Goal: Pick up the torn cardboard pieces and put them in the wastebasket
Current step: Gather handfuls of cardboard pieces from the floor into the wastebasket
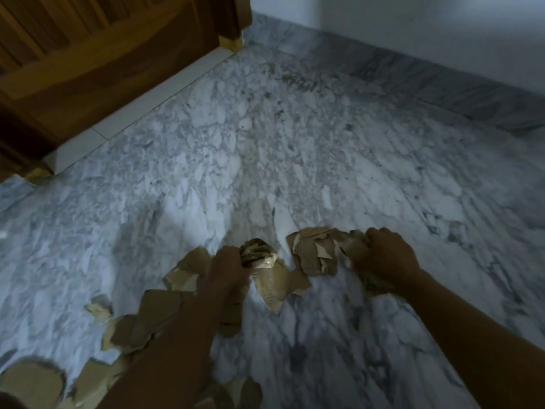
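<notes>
Nearest the camera, loose torn cardboard pieces (pixel 138 326) lie scattered over the marble floor (pixel 295 143) at the lower left, under and beside the person's left forearm, with a few more scraps at the bottom edge. These have not been gathered yet.

A little farther out, the left hand (pixel 227 270) is clenched around a crumpled bundle of cardboard (pixel 259 255), its fingers curled tight; a longer printed strip (pixel 274 286) hangs from the bundle down toward the floor. Just beside it to the right, the right hand (pixel 383 255) is closed on a second wad of torn pieces (pixel 318 252), which fans out to the left of the knuckles, with more scraps showing under the wrist. The two handfuls sit near each other but apart.

Beyond the hands the floor is bare up to a wooden door (pixel 103 54) at the upper left and a pale wall (pixel 413 25) at the upper right. No wastebasket is in view.

The step in hand looks like gathering: both hands are full while much cardboard is left on the floor. The next move probably calls for carrying these handfuls to the wastebasket, wherever it stands, keeping the grips firm so the dangling strip does not slip out, then returning for the pile at the left.
</notes>
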The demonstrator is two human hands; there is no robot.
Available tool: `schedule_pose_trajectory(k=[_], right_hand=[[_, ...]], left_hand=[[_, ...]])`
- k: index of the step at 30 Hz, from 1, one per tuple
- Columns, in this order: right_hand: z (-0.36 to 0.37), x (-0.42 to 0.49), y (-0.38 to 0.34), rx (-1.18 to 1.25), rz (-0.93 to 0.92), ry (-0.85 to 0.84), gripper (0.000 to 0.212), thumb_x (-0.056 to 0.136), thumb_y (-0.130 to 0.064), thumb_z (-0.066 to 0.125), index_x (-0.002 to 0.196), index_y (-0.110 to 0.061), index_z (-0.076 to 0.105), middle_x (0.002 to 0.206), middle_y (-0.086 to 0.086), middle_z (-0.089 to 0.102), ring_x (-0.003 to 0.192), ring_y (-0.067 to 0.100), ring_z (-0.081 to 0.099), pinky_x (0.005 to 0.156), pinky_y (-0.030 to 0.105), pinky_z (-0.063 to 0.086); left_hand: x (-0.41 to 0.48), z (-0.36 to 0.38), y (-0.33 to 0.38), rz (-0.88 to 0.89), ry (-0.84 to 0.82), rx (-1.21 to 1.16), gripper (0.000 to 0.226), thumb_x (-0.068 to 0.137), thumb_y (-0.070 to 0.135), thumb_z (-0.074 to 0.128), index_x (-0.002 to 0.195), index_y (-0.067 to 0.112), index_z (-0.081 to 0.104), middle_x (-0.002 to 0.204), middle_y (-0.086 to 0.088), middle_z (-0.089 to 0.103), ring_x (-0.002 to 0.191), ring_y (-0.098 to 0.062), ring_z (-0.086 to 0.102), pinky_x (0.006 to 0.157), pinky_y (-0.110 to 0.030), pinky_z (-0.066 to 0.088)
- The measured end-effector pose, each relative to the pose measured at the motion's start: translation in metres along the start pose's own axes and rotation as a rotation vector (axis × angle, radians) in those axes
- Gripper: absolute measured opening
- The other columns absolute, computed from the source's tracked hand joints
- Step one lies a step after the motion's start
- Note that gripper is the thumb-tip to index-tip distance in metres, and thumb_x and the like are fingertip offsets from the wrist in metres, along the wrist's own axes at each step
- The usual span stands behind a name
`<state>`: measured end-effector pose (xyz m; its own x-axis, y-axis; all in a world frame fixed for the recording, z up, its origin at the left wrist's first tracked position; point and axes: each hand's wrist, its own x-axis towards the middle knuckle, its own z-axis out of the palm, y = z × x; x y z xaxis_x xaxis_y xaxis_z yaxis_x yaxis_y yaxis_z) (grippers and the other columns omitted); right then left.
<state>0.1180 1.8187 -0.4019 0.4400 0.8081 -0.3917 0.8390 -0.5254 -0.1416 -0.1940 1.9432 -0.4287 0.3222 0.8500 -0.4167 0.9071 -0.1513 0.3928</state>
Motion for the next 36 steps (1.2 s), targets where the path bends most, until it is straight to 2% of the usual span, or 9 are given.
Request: schedule_pose_trajectory(k=[4, 9, 15, 19, 22, 24, 27, 31, 36], right_hand=[[0.04, -0.024, 0.025, -0.009, 0.105, -0.004, 0.074, 0.066, -0.061, 0.079, 0.123, -0.022, 0.052, 0.118, 0.006, 0.05, 0.107, 0.028, 0.052, 0.078, 0.039, 0.052], [0.021, -0.008, 0.022, 0.171, 0.127, -0.107, 0.074, 0.056, -0.059, 0.087, 0.11, -0.017, 0.06, 0.115, 0.008, 0.06, 0.101, 0.027, 0.058, 0.074, 0.033, 0.047], [-0.005, 0.0, -0.02, 0.534, 0.136, -0.084, 0.095, 0.047, -0.06, 0.092, 0.126, -0.018, 0.062, 0.121, 0.005, 0.065, 0.107, 0.023, 0.062, 0.083, 0.032, 0.054], [-0.017, 0.002, -0.051, 0.553, 0.033, -0.117, 0.088, 0.045, -0.065, 0.089, 0.12, -0.023, 0.065, 0.108, -0.005, 0.064, 0.094, 0.014, 0.058, 0.077, 0.026, 0.049], [-0.023, 0.005, -0.063, 0.468, -0.004, -0.001, 0.082, 0.044, -0.071, 0.083, 0.109, -0.024, 0.064, 0.103, -0.005, 0.067, 0.087, 0.015, 0.061, 0.07, 0.027, 0.048], [-0.029, 0.006, -0.061, 0.406, -0.036, 0.109, 0.064, 0.053, -0.063, 0.084, 0.098, -0.023, 0.061, 0.093, -0.002, 0.067, 0.08, 0.017, 0.061, 0.063, 0.028, 0.045], [-0.036, 0.006, -0.049, 0.423, -0.01, 0.19, 0.058, 0.059, -0.059, 0.085, 0.093, -0.02, 0.059, 0.086, -0.002, 0.062, 0.079, 0.019, 0.06, 0.062, 0.029, 0.043], [-0.026, -0.006, -0.027, 1.001, 0.269, 0.107, 0.069, 0.045, -0.056, 0.095, 0.098, -0.021, 0.068, 0.091, -0.005, 0.069, 0.085, 0.015, 0.068, 0.071, 0.032, 0.058], [-0.026, -0.03, -0.03, 1.39, 0.329, -0.003, 0.043, 0.058, -0.029, 0.096, 0.091, -0.017, 0.07, 0.088, -0.001, 0.073, 0.076, 0.015, 0.072, 0.055, 0.026, 0.057]], left_hand=[[-0.005, -0.012, 0.003, -0.014, 0.065, -0.103, 0.025, 0.076, 0.032, 0.074, 0.071, 0.01, 0.064, 0.059, -0.002, 0.056, 0.073, -0.032, 0.065, 0.059, -0.032, 0.046], [-0.003, -0.041, 0.013, -0.047, 0.203, -0.117, 0.04, 0.08, 0.028, 0.077, 0.105, 0.005, 0.057, 0.101, -0.015, 0.064, 0.094, -0.038, 0.063, 0.079, -0.041, 0.049], [-0.008, -0.056, 0.019, 0.009, 0.232, -0.154, 0.034, 0.082, 0.038, 0.073, 0.101, 0.013, 0.059, 0.088, -0.005, 0.066, 0.081, -0.028, 0.065, 0.07, -0.037, 0.053], [-0.008, -0.065, 0.019, 0.031, 0.23, -0.277, 0.031, 0.08, 0.039, 0.071, 0.095, 0.012, 0.065, 0.07, -0.005, 0.067, 0.066, -0.027, 0.068, 0.066, -0.041, 0.059], [-0.01, -0.061, 0.019, 0.041, 0.084, -0.301, 0.034, 0.082, 0.025, 0.071, 0.113, 0.018, 0.061, 0.075, -0.005, 0.069, 0.059, -0.02, 0.069, 0.052, -0.03, 0.057], [-0.012, -0.054, 0.018, 0.087, 0.005, -0.277, 0.057, 0.08, 0.031, 0.072, 0.133, 0.03, 0.049, 0.094, -0.002, 0.072, 0.077, -0.019, 0.072, 0.067, -0.034, 0.06], [-0.02, -0.042, 0.029, 0.122, -0.029, -0.29, 0.053, 0.082, 0.047, 0.071, 0.126, 0.031, 0.047, 0.103, 0.008, 0.068, 0.093, -0.014, 0.065, 0.083, -0.03, 0.052], [-0.026, -0.028, 0.054, 0.081, -0.025, -0.406, 0.047, 0.086, 0.043, 0.068, 0.129, 0.031, 0.053, 0.104, 0.013, 0.057, 0.098, -0.009, 0.056, 0.082, -0.02, 0.042], [-0.002, -0.028, 0.081, 0.141, -0.155, -0.446, 0.071, 0.068, 0.043, 0.074, 0.134, 0.023, 0.056, 0.126, 0.001, 0.064, 0.119, -0.022, 0.059, 0.102, -0.04, 0.048]])
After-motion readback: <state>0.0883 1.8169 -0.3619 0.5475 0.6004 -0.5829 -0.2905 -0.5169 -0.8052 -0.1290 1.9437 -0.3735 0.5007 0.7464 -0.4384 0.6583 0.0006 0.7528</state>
